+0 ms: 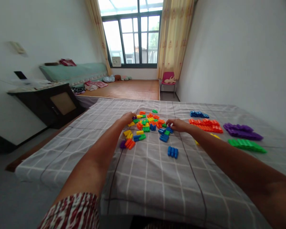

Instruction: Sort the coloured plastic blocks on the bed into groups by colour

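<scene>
As your left hand [128, 118] is reaching to the far left of the mixed block pile [146, 129], its fingers are curling at a small purple block [134, 117]; whether they are gripping it, one cannot tell. Your right hand [178, 125] is bending its fingertips down at a dark blue block [169, 129] on the pile's right side; a firm hold is likewise not showing.

Between and below the hands: orange, yellow, green, blue and purple plastic toy blocks, lying loose and intermixed. Nearer you: one blue block group [173, 152], sitting apart.

To the right, lying in single-colour lots: a blue row [199, 114], an orange row [206, 125], a purple row [243, 131], a green row [247, 145], and yellow blocks [215, 136], which your right forearm is partly hiding.

Underneath, a grey checked cloth [138, 178] is carrying everything. By judgement, five colour lots are standing as done; the mixed pile is remaining unsorted.
</scene>
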A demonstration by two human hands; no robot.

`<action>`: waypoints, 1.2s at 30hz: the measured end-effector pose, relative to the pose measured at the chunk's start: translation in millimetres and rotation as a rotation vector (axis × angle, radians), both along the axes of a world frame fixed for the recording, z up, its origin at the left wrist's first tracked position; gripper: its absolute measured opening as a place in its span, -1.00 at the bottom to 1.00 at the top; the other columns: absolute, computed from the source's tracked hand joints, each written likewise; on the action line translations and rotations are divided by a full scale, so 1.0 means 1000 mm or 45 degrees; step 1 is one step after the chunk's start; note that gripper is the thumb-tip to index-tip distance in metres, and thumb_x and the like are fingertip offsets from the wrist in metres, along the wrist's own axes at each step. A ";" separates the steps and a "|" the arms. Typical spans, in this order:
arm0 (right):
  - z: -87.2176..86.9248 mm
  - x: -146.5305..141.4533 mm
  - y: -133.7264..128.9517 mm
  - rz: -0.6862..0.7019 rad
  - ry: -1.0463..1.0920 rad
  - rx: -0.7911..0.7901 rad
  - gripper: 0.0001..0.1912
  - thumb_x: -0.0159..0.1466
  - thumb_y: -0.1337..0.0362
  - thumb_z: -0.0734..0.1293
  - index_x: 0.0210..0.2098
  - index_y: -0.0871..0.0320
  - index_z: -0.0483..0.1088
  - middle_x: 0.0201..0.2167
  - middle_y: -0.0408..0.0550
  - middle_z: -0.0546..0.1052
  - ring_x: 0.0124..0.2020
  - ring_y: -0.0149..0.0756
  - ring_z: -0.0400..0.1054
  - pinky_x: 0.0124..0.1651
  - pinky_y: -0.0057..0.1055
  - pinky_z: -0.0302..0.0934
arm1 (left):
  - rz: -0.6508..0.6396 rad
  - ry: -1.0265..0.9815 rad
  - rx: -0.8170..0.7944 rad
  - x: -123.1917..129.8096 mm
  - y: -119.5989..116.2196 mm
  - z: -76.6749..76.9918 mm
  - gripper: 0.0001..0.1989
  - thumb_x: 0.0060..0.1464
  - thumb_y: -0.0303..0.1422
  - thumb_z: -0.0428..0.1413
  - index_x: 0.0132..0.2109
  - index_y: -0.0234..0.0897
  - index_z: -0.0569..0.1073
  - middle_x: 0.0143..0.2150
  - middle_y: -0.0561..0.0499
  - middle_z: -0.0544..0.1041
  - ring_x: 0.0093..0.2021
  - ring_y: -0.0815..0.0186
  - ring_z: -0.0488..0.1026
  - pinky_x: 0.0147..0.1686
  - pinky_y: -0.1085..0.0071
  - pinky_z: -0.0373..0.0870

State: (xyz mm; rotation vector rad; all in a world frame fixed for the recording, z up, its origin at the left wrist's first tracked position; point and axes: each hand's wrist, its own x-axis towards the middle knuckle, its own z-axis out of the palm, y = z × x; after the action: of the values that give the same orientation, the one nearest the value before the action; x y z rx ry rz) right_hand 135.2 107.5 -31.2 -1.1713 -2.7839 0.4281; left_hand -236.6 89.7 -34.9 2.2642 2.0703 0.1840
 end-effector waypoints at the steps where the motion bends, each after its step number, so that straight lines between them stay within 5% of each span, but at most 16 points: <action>1: 0.002 0.003 0.000 -0.012 -0.022 -0.057 -0.66 0.15 0.44 0.31 -0.08 0.14 0.47 -0.16 -0.06 0.58 -0.26 -0.31 0.48 -0.20 -0.47 0.30 | 0.002 0.043 -0.006 -0.002 -0.001 0.002 -0.57 -0.07 -0.32 0.17 0.01 -0.12 0.53 -0.07 -0.06 0.55 -0.14 0.20 0.49 -0.18 0.46 0.35; 5: 0.010 0.016 -0.003 -0.133 -0.090 -0.371 -0.78 0.21 0.35 0.29 -0.16 0.16 0.48 -0.31 -0.08 0.60 -0.40 -0.36 0.47 -0.35 -0.50 0.31 | 0.084 0.072 -0.080 -0.007 -0.010 0.012 -0.51 -0.08 -0.21 0.19 0.06 -0.08 0.49 -0.03 -0.05 0.55 -0.07 0.17 0.48 -0.16 0.45 0.35; 8: 0.015 0.022 -0.008 -0.225 -0.115 -0.475 -0.75 0.22 0.39 0.25 -0.13 0.18 0.46 -0.34 -0.05 0.59 -0.47 -0.39 0.46 -0.42 -0.51 0.31 | 0.170 -0.005 -0.155 -0.006 -0.021 0.022 -0.67 0.00 -0.18 0.17 -0.08 -0.16 0.56 -0.16 -0.05 0.59 -0.12 0.18 0.49 -0.18 0.44 0.36; 15: 0.022 0.037 -0.025 0.242 -0.029 -0.286 -0.64 0.00 0.53 0.33 -0.21 0.15 0.49 -0.22 -0.09 0.58 -0.23 -0.30 0.47 -0.25 -0.49 0.29 | 0.194 -0.163 -0.049 0.005 -0.055 0.035 -0.64 0.20 -0.21 0.08 0.06 -0.33 0.40 0.05 -0.07 0.42 -0.01 0.11 0.42 -0.07 0.14 0.45; 23: 0.030 0.033 -0.057 0.199 -0.126 -0.068 -0.74 0.07 0.34 0.40 -0.21 0.10 0.52 -0.35 -0.11 0.58 -0.39 -0.34 0.42 -0.40 -0.51 0.16 | 0.108 -0.255 -0.072 0.016 -0.063 0.043 -0.65 0.19 -0.20 0.08 0.02 -0.34 0.43 0.02 -0.04 0.44 -0.03 0.10 0.43 -0.08 0.17 0.45; 27: 0.034 0.038 -0.063 0.198 0.017 0.027 -0.63 0.13 0.36 0.35 -0.05 0.08 0.48 -0.35 -0.14 0.57 -0.42 -0.41 0.39 -0.39 -0.55 0.14 | 0.053 -0.092 -0.176 0.007 -0.047 0.039 -0.80 -0.06 -0.35 0.19 -0.21 -0.23 0.55 -0.28 0.07 0.57 -0.17 0.18 0.50 -0.15 0.41 0.41; 32: 0.050 0.092 -0.050 -0.016 0.305 0.073 -0.70 0.17 0.35 0.32 -0.09 0.15 0.48 -0.29 -0.10 0.59 -0.35 -0.41 0.41 -0.31 -0.55 0.21 | 0.206 0.134 -0.025 -0.007 -0.029 0.036 -0.63 -0.09 -0.27 0.10 -0.09 -0.24 0.53 -0.14 -0.06 0.61 -0.13 0.15 0.53 -0.22 0.43 0.39; 36: 0.063 0.188 -0.030 -0.395 0.563 0.123 -0.75 0.18 0.32 0.31 -0.15 0.22 0.49 -0.22 -0.01 0.59 -0.27 -0.36 0.43 -0.23 -0.51 0.27 | 0.278 0.137 0.123 0.006 -0.019 0.056 -0.57 -0.07 -0.20 0.10 -0.01 -0.20 0.48 -0.11 -0.08 0.60 -0.11 0.11 0.52 -0.23 0.39 0.39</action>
State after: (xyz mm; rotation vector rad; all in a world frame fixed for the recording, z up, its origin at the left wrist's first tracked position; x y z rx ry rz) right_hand 323.4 77.8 31.6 -1.2750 -2.1835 0.4505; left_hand -230.6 70.4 20.9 2.1391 2.4144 0.1809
